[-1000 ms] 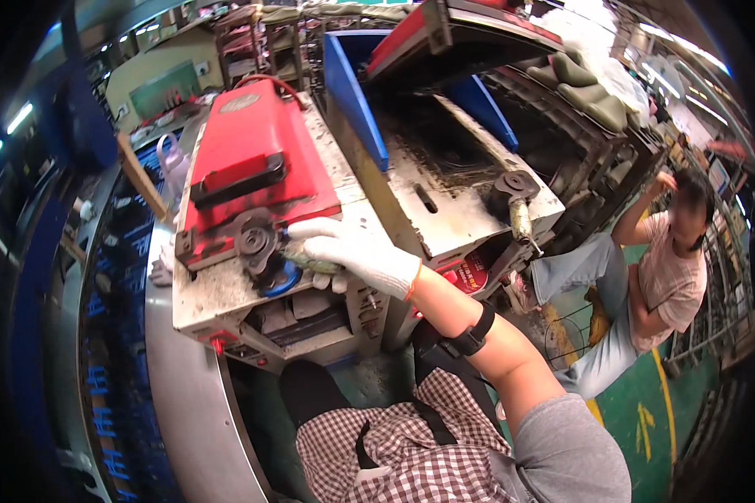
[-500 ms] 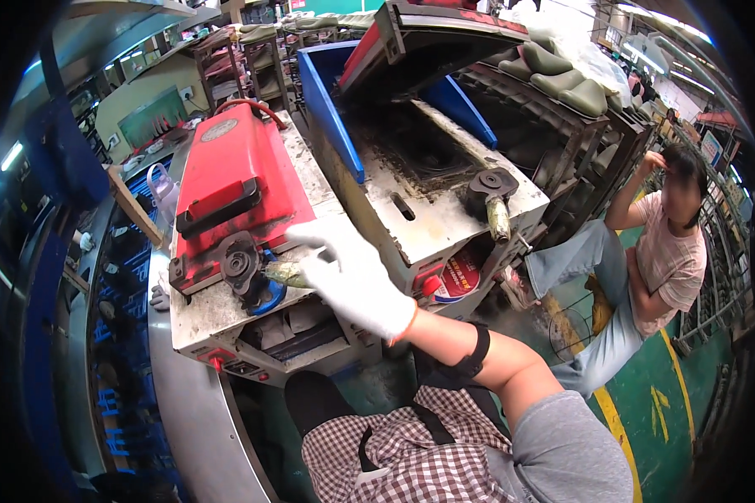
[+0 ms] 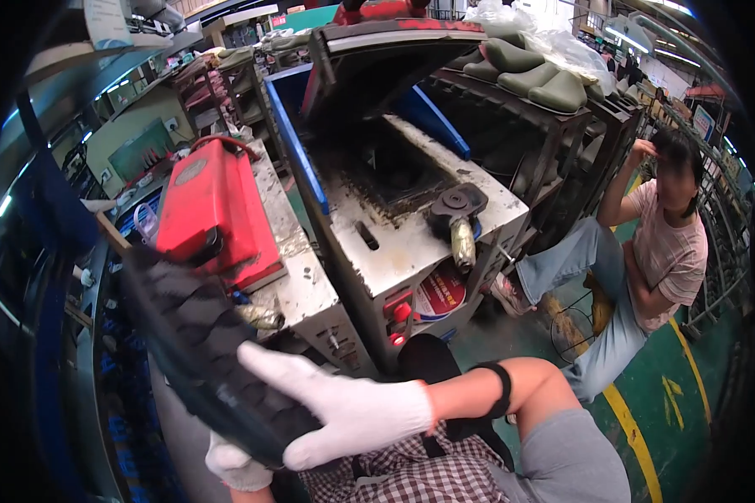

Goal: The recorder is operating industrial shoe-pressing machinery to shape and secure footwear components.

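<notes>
A long black shoe sole (image 3: 201, 335) with chunky tread blocks tilts up in front of me at the left, somewhat blurred. My left hand (image 3: 239, 464), in a white glove, is closed on its lower end, with part of the fingers hidden behind it. Across the tread lies my right hand (image 3: 356, 415), also white-gloved, thumb at the near edge and fingers along the blocks, gripping the sole. Behind it stands the red-lidded press (image 3: 218, 205), lid down. Its tape-wrapped handle (image 3: 262, 316) shows partly past the sole.
A second press (image 3: 419, 268) stands beside it, its lid (image 3: 394, 63) raised and a wrapped handle (image 3: 462, 243) at its front. Olive-green shoe-shaped forms (image 3: 554, 88) lie on a rack behind. At the right a person (image 3: 667, 235) sits near yellow floor lines.
My right hand has left the red press's handle and come down toward me. The black sole and my left hand have come into view. My view has shifted slightly.
</notes>
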{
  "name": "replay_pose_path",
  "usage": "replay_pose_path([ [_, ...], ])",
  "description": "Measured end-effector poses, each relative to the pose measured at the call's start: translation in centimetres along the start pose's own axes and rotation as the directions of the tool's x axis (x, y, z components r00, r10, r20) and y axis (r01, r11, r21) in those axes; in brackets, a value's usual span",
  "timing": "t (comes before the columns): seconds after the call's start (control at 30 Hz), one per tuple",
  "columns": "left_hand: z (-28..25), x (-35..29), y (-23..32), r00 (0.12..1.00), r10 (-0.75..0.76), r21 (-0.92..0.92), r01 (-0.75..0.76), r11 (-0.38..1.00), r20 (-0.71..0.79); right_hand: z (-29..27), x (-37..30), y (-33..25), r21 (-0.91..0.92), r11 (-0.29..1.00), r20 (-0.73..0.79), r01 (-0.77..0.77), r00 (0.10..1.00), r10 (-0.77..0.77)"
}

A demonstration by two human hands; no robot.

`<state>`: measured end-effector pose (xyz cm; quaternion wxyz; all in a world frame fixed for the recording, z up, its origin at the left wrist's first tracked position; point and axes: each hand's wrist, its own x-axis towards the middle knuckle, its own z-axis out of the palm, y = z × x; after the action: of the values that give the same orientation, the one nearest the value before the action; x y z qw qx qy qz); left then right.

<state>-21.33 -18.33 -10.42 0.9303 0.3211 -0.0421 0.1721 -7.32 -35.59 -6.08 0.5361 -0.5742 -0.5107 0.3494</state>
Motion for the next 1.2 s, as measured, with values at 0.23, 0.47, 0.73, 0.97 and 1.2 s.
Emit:
replay_pose_path([
  [0.23,6.8,10.0,-4.5,0.960,-0.279,0.568,0.235,0.788,-0.011,-13.4,-6.6,-2.9,0.477,0.878,-0.274,-0.037,0.943,0.189],
  [0.47,13.9,25.9,-1.1,0.889,0.263,0.778,-0.455,0.434,0.374,-30.1,-4.9,-0.8,0.112,0.964,-0.528,-0.240,0.808,0.262],
  [0.73,24.0,44.1,-1.0,0.757,0.008,0.742,-0.638,-0.207,0.654,-42.6,5.0,8.0,-0.240,0.767,-0.776,-0.595,0.593,0.217],
  [0.97,27.2,43.5,-1.6,0.704,-0.161,0.592,-0.681,-0.430,0.692,-42.7,7.9,10.9,-0.527,0.365,-0.690,-0.768,0.637,0.344],
  [1.2,26.6,46.3,-2.0,0.698,-0.172,0.653,-0.713,-0.255,0.695,-41.7,7.9,10.6,-0.476,0.337,-0.699,-0.812,0.582,0.415],
])
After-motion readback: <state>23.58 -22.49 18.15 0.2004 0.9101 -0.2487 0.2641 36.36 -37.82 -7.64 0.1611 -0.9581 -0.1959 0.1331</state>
